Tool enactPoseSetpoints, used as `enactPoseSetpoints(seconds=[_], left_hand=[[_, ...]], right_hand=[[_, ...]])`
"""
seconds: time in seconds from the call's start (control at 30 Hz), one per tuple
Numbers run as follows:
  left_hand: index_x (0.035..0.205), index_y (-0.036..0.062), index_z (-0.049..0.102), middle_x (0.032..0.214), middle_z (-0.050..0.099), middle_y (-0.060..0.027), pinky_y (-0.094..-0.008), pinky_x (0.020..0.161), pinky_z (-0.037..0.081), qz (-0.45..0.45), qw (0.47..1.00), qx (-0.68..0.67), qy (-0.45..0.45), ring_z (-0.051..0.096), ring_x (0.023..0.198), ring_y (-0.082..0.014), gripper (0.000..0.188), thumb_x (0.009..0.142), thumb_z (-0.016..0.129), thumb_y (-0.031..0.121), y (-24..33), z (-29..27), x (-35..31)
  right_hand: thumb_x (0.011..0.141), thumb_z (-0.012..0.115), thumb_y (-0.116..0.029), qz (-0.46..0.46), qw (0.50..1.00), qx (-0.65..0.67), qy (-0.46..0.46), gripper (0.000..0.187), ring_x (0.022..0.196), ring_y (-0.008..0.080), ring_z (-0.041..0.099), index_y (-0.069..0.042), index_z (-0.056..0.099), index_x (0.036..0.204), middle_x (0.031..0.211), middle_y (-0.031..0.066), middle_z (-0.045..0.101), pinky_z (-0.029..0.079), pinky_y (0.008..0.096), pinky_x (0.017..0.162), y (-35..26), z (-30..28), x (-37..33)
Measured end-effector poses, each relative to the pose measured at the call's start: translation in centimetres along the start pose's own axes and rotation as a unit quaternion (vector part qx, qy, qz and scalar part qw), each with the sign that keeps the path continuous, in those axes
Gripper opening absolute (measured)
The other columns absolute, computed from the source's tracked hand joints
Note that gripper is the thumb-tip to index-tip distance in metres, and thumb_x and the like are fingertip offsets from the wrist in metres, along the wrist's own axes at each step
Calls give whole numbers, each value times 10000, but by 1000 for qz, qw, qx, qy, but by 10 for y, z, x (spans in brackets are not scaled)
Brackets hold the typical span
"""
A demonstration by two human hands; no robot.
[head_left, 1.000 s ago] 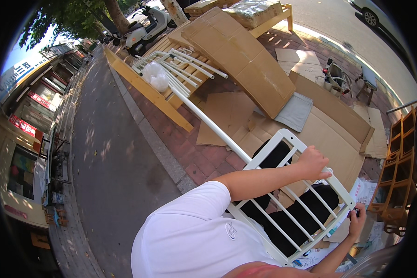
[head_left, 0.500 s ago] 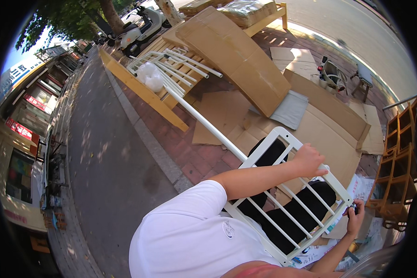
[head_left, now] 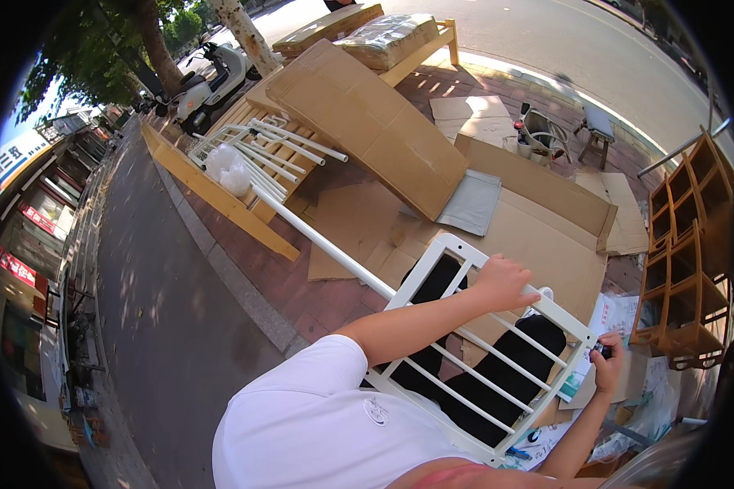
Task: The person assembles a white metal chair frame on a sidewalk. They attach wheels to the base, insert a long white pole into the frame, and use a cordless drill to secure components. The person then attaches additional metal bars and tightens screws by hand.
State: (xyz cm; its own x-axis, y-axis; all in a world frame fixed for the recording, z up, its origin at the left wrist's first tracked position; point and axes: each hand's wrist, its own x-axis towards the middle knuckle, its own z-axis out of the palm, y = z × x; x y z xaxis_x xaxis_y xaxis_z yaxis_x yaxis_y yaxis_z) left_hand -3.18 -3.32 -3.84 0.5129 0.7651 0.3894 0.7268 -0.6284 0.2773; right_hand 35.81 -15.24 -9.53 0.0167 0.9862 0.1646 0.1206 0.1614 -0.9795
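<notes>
A white slatted panel, like a bed-end railing with several thin bars, lies tilted across my legs. My left hand is closed around its far rail, with the forearm crossing above the bars. At the panel's right corner my right hand pinches a small dark thing against the frame's edge; its kind is too small to tell. A long white pole runs from beside the panel toward several white metal tubes on a wooden slatted bed frame. A clear plastic bag rests by the tubes.
A large cardboard box leans over the slats, and flattened cardboard covers the bricks ahead. Brown wooden shelving stands at the right, above plastic wrapping. Farther off are a small stool and a scooter.
The view has shifted, so the surroundings sit farther left in it. My left hand keeps its grip on the rail, and my right hand stays at the panel's corner.
</notes>
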Motion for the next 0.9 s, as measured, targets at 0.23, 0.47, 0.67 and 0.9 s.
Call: enactPoseSetpoints(seconds=[0.23, 0.47, 0.67, 0.9], left_hand=[[724, 82, 622, 674, 639, -88, -408, 706, 454, -4, 1000, 8, -23, 651, 698, -287, 514, 869, 662, 574, 4, -5, 2], [716, 86, 625, 658, 641, -89, -416, 708, 454, 1, 1000, -7, -8, 646, 680, -293, 496, 874, 669, 553, 6, -7, 0], [701, 90, 629, 623, 622, -62, -419, 697, 442, 21, 1000, 0, 1, 634, 653, -278, 480, 873, 684, 535, 9, 4, 9], [763, 60, 663, 645, 646, -89, -436, 691, 480, 26, 998, 43, -35, 654, 664, -288, 433, 889, 709, 471, 12, -3, 8]], right_hand=[[681, 741, 15, -36, 999, -8, 17, 341, 871, 164, 573, -77, 571, 962, 989, 66, 592, 489, 285, 746, 8, -1, 2], [824, 626, -3, 149, 986, 63, 39, 147, 505, 113, 538, -34, 562, 953, 750, 56, 604, 412, 243, 439, -29, 17, 3], [875, 655, -65, 173, 984, 49, -4, 162, 523, 85, 531, -43, 571, 1012, 701, 32, 589, 377, 232, 448, -43, 7, 6], [799, 632, 4, 136, 985, 97, -30, 319, 563, 87, 517, -69, 550, 1098, 941, 27, 590, 373, 233, 471, -39, 7, 8]])
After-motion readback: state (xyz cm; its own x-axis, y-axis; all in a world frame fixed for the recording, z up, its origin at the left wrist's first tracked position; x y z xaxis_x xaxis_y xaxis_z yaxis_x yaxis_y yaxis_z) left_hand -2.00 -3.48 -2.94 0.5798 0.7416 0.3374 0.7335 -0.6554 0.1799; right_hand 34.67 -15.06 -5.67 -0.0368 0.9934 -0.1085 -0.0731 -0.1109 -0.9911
